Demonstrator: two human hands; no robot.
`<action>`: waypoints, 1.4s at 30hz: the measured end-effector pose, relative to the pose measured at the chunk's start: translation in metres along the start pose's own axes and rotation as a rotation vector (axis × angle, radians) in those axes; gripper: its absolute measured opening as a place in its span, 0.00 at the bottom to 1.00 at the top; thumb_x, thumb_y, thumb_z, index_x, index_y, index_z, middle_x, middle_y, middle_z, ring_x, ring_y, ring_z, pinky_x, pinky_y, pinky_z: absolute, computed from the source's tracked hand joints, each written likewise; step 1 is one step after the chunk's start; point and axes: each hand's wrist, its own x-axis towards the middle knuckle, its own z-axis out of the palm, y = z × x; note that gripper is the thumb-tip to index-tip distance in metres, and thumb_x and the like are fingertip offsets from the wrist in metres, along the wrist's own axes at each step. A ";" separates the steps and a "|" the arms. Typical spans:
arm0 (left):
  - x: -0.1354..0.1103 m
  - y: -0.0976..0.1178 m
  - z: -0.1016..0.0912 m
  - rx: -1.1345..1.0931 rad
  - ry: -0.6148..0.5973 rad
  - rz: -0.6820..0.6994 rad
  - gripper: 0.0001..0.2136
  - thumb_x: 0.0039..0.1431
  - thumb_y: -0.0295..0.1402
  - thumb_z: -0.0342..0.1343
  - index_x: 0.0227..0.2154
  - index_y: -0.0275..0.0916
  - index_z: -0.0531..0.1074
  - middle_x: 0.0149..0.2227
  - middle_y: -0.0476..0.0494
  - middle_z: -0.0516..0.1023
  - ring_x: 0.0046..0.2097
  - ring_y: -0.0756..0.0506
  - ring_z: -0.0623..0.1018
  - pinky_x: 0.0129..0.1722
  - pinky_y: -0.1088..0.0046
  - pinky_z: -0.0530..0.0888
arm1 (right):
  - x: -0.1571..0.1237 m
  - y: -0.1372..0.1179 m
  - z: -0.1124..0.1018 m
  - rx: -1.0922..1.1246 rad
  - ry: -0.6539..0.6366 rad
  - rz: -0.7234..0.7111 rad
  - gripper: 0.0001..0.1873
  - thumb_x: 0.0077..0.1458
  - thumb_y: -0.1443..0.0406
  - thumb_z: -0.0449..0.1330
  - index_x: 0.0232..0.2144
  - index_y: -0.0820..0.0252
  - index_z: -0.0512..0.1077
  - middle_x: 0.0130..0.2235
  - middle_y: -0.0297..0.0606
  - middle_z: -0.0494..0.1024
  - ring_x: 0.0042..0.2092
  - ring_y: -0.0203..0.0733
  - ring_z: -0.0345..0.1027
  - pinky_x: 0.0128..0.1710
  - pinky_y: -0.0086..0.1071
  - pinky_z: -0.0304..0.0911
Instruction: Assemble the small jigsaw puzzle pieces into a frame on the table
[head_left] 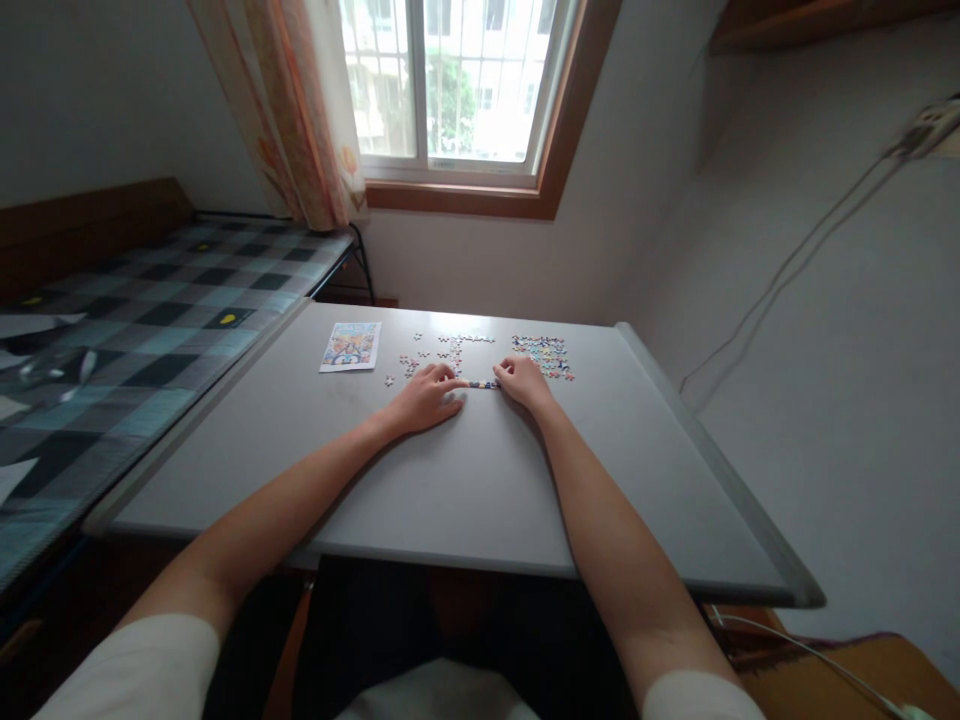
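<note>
On the grey table, joined jigsaw pieces form part of a puzzle border [480,384], with its near strip running between my hands. My left hand [431,398] rests at the left end of that strip, fingers spread and fingertips on or beside the pieces. At the strip's right end, my right hand [523,380] has thumb and fingers pinched together; a puzzle piece seems to be at the fingertips, partly hidden. Loose puzzle pieces [409,364] lie left of the border. A larger group of puzzle pieces [551,352] is spread in rows just beyond my right hand.
A printed picture sheet [350,347] lies on the table [450,490] at the left. A bed with a checked cover [247,265] stands along the table's left side. The wall [847,400] is close on the right, with a cable [780,275] hanging down it.
</note>
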 end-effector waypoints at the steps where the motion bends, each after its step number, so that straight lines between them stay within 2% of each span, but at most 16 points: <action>1: 0.000 0.000 0.000 0.005 -0.020 -0.041 0.16 0.60 0.40 0.50 0.48 0.45 0.73 0.36 0.43 0.76 0.40 0.44 0.75 0.45 0.66 0.69 | -0.001 -0.001 0.000 -0.011 -0.012 -0.006 0.12 0.55 0.60 0.55 0.31 0.59 0.77 0.33 0.42 0.79 0.36 0.41 0.70 0.36 0.29 0.60; 3: 0.000 0.000 0.000 0.023 -0.072 -0.121 0.17 0.61 0.41 0.48 0.50 0.46 0.72 0.25 0.48 0.74 0.30 0.47 0.74 0.36 0.71 0.69 | -0.002 -0.002 -0.001 -0.029 -0.026 -0.008 0.12 0.55 0.60 0.55 0.32 0.59 0.77 0.34 0.42 0.79 0.36 0.42 0.70 0.36 0.30 0.59; 5: -0.001 0.002 -0.001 0.035 -0.096 -0.153 0.17 0.61 0.41 0.47 0.50 0.47 0.73 0.21 0.50 0.73 0.26 0.47 0.73 0.31 0.73 0.67 | -0.004 -0.003 -0.001 -0.040 -0.034 -0.001 0.12 0.55 0.60 0.55 0.33 0.58 0.76 0.35 0.42 0.79 0.36 0.42 0.70 0.35 0.30 0.59; 10: 0.000 0.006 -0.005 0.042 -0.108 -0.144 0.15 0.59 0.42 0.49 0.43 0.47 0.77 0.22 0.49 0.75 0.26 0.48 0.74 0.30 0.74 0.65 | -0.006 -0.006 -0.002 -0.054 -0.049 -0.001 0.11 0.55 0.60 0.55 0.34 0.57 0.75 0.35 0.42 0.78 0.36 0.42 0.70 0.34 0.30 0.58; 25: -0.001 0.006 -0.006 0.049 -0.135 -0.175 0.16 0.60 0.42 0.48 0.44 0.48 0.77 0.24 0.50 0.76 0.27 0.49 0.72 0.29 0.76 0.62 | -0.007 -0.009 0.001 -0.124 -0.068 0.019 0.11 0.56 0.59 0.54 0.36 0.55 0.74 0.37 0.39 0.78 0.39 0.42 0.69 0.36 0.30 0.58; 30: 0.000 0.006 -0.006 0.040 -0.131 -0.174 0.16 0.60 0.42 0.48 0.44 0.47 0.77 0.23 0.51 0.75 0.26 0.50 0.72 0.28 0.76 0.61 | -0.003 -0.004 0.003 -0.017 -0.038 -0.001 0.10 0.53 0.61 0.55 0.33 0.57 0.75 0.33 0.39 0.77 0.34 0.40 0.68 0.34 0.30 0.58; 32: 0.000 0.005 -0.005 0.039 -0.131 -0.175 0.16 0.59 0.42 0.48 0.44 0.47 0.77 0.23 0.50 0.75 0.25 0.50 0.71 0.28 0.76 0.61 | 0.002 0.002 0.000 0.125 0.022 -0.004 0.11 0.52 0.63 0.55 0.33 0.60 0.75 0.28 0.38 0.76 0.30 0.38 0.65 0.33 0.29 0.57; 36: 0.000 0.004 -0.004 0.032 -0.123 -0.174 0.16 0.60 0.42 0.48 0.44 0.47 0.77 0.24 0.50 0.75 0.25 0.50 0.71 0.28 0.76 0.60 | 0.011 0.021 -0.014 0.397 0.309 0.158 0.17 0.51 0.67 0.49 0.37 0.64 0.75 0.23 0.35 0.72 0.23 0.36 0.59 0.27 0.29 0.55; 39: 0.000 0.005 -0.004 0.030 -0.117 -0.177 0.16 0.60 0.42 0.48 0.43 0.47 0.77 0.23 0.50 0.75 0.25 0.51 0.70 0.28 0.76 0.60 | 0.013 0.031 -0.021 0.417 0.458 0.253 0.16 0.49 0.68 0.49 0.35 0.64 0.76 0.24 0.37 0.72 0.23 0.37 0.59 0.29 0.31 0.57; 42: 0.000 0.005 -0.004 0.033 -0.116 -0.177 0.16 0.60 0.42 0.47 0.43 0.47 0.77 0.23 0.51 0.74 0.25 0.51 0.70 0.28 0.76 0.60 | 0.010 0.035 -0.017 0.335 0.527 0.213 0.15 0.49 0.68 0.50 0.34 0.62 0.76 0.27 0.39 0.74 0.28 0.41 0.63 0.34 0.33 0.59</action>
